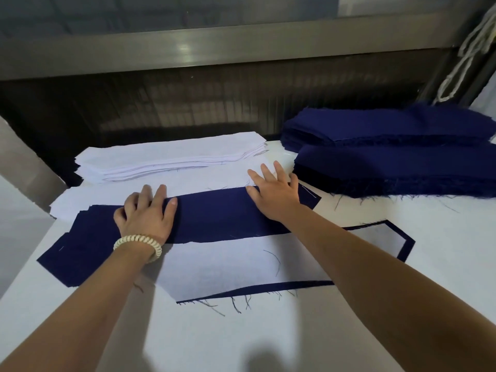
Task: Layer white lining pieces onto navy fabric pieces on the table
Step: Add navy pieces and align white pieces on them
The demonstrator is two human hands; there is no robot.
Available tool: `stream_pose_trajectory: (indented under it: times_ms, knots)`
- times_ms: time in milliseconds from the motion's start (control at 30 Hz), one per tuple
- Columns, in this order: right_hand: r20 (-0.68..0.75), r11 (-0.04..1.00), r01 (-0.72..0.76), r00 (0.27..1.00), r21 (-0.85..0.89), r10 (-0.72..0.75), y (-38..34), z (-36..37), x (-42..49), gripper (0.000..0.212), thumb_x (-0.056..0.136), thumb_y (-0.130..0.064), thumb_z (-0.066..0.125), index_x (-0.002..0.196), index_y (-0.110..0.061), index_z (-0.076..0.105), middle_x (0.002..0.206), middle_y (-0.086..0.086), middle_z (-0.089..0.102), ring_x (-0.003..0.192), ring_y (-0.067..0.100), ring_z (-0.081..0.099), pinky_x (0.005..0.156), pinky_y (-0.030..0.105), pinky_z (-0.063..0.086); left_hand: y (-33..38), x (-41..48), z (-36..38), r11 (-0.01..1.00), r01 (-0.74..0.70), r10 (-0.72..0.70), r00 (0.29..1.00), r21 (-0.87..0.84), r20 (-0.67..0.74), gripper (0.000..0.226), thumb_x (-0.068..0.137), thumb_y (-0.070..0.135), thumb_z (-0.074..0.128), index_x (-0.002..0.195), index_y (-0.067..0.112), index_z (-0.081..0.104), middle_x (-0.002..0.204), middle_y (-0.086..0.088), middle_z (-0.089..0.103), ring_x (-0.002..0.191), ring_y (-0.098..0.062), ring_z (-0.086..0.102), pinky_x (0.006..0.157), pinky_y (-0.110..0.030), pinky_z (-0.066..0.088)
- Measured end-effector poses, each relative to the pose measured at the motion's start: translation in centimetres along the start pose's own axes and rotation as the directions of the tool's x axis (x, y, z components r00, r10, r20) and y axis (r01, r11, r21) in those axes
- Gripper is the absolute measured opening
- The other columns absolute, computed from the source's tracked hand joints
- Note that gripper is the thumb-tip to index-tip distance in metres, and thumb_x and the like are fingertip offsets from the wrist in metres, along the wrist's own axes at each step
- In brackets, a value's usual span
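Head view: faint pen lines are seen on the edges of the white lining stack [171, 159], too small to be read. That stack is set at the far left of the table [402, 264]. Two navy fabric stacks [389, 127] are piled at the far right, one in front of the other, with frayed edges. A long navy piece [214, 218] is laid flat across the table's middle, over more white sheets [107, 194] that show beyond its far edge. Just nearer, a white lining piece [228, 264] is laid on another navy piece [268, 287], of which only the near and right borders show, with loose threads hanging.

Both arms are stretched forward. The left hand [146, 216] is pressed palm down on the left part of the long navy piece, fingers slightly bent and reaching past its far edge; nothing is gripped. A pale coiled bracelet [138, 244] is worn on that wrist. The right hand [273, 191] is laid flat on the piece's right part, fingers spread wide onto the white sheet behind; nothing is held. A white cord [467, 49] is hung at the upper right.
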State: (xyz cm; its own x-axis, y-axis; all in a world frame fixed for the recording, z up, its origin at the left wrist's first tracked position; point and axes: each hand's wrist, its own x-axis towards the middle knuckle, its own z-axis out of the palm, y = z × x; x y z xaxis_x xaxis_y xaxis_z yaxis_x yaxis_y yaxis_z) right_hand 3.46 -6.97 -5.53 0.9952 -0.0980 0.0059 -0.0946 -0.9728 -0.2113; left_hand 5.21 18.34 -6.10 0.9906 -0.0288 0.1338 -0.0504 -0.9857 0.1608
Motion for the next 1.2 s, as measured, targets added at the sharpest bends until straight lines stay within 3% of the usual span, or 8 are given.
stream_pose_trajectory:
  times_ms: [300, 500, 633, 767, 900, 1033, 1100, 1200]
  knots:
    - [-0.125, 0.999, 0.016, 0.992, 0.031, -0.012, -1.2, -0.2, -0.3, 0.053, 0.099, -0.034, 0.029, 0.149, -0.027, 0.015, 0.157, -0.012, 0.011, 0.143, 0.021, 0.005, 0.111, 0.051, 0.005, 0.0, 0.2, 0.4, 0.999, -0.004, 0.002, 0.999, -0.045, -0.034, 0.047, 0.097, 0.048, 0.023, 0.138, 0.029, 0.035, 0.153, 0.01, 0.024, 0.137, -0.023, 0.015, 0.106, -0.044, 0.009]
    - [-0.193, 0.99, 0.078, 0.98, 0.114, -0.055, -1.7, -0.9, -0.2, 0.077, 0.082, 0.0, 0.043, 0.149, -0.025, 0.015, 0.156, -0.01, 0.012, 0.127, 0.014, 0.034, 0.106, 0.037, 0.014, -0.1, 0.1, 0.1, 0.995, -0.024, 0.015, 0.995, -0.095, -0.101, 0.04, 0.097, 0.041, 0.029, 0.131, 0.023, 0.043, 0.148, 0.009, 0.032, 0.133, -0.023, 0.021, 0.103, -0.043, 0.012]
    - [-0.33, 0.984, 0.117, 0.942, 0.131, -0.068, -1.7, -1.8, -0.2, 0.056, 0.094, -0.008, 0.038, 0.146, -0.023, 0.028, 0.152, -0.009, 0.027, 0.108, 0.014, 0.05, 0.097, 0.027, 0.019, -0.1, 0.0, -0.5, 0.99, -0.016, -0.008, 0.985, -0.139, -0.173, 0.053, 0.096, 0.042, 0.037, 0.145, 0.02, 0.031, 0.153, 0.006, 0.025, 0.134, -0.023, 0.02, 0.102, -0.042, 0.014]
    - [-0.432, 0.95, 0.185, 0.9, 0.253, -0.06, -2.1, -2.9, -0.3, 0.035, 0.098, -0.012, 0.038, 0.129, -0.012, 0.056, 0.134, 0.0, 0.054, 0.105, 0.023, 0.057, 0.093, 0.029, 0.034, -0.5, -0.2, -1.5, 0.986, -0.069, 0.029, 0.968, -0.154, -0.25, 0.064, 0.091, 0.041, 0.054, 0.146, 0.018, 0.03, 0.153, 0.004, 0.026, 0.133, -0.025, 0.024, 0.101, -0.043, 0.017]
    - [-0.463, 0.875, 0.24, 0.886, 0.421, -0.02, -1.7, -3.8, -1.2, 0.031, 0.097, -0.008, 0.042, 0.12, -0.006, 0.062, 0.139, 0.002, 0.049, 0.114, 0.019, 0.055, 0.096, 0.027, 0.041, -0.9, -0.2, -2.7, 0.983, -0.12, 0.041, 0.881, -0.138, -0.472, 0.05, 0.083, 0.021, 0.067, 0.131, 0.018, 0.052, 0.137, 0.0, 0.05, 0.119, -0.028, 0.04, 0.09, -0.039, 0.018]
    - [-0.438, 0.779, 0.246, 0.898, 0.576, 0.041, -0.6, -3.9, -2.5, 0.029, 0.098, -0.007, 0.043, 0.12, -0.006, 0.061, 0.144, -0.006, 0.041, 0.088, 0.006, 0.063, 0.074, 0.012, 0.052, -0.8, -0.4, -3.8, 0.976, -0.195, 0.093, 0.765, -0.092, -0.638, 0.016, 0.087, 0.012, 0.062, 0.099, 0.019, 0.071, 0.106, 0.001, 0.07, 0.099, -0.027, 0.056, 0.081, -0.034, 0.015]
    - [-0.43, 0.783, 0.233, 0.902, 0.576, 0.048, 0.2, -3.8, -3.0, 0.03, 0.096, -0.005, 0.046, 0.122, -0.007, 0.06, 0.138, 0.0, 0.049, 0.095, 0.012, 0.064, 0.084, 0.015, 0.051, -0.6, -0.9, -3.8, 0.974, -0.217, 0.127, 0.761, -0.065, -0.636, 0.012, 0.086, 0.012, 0.064, 0.088, 0.019, 0.073, 0.095, 0.002, 0.072, 0.091, -0.027, 0.059, 0.08, -0.034, 0.016]
    - [-0.396, 0.792, 0.18, 0.914, 0.584, 0.085, 1.3, -3.6, -4.0, 0.03, 0.094, -0.003, 0.049, 0.12, -0.01, 0.063, 0.127, 0.003, 0.059, 0.113, 0.018, 0.057, 0.102, 0.023, 0.039, -0.5, -1.5, -3.1, 0.969, -0.233, 0.157, 0.839, -0.083, -0.521, 0.011, 0.085, 0.018, 0.066, 0.094, 0.023, 0.072, 0.102, 0.004, 0.069, 0.096, -0.026, 0.057, 0.084, -0.037, 0.017]
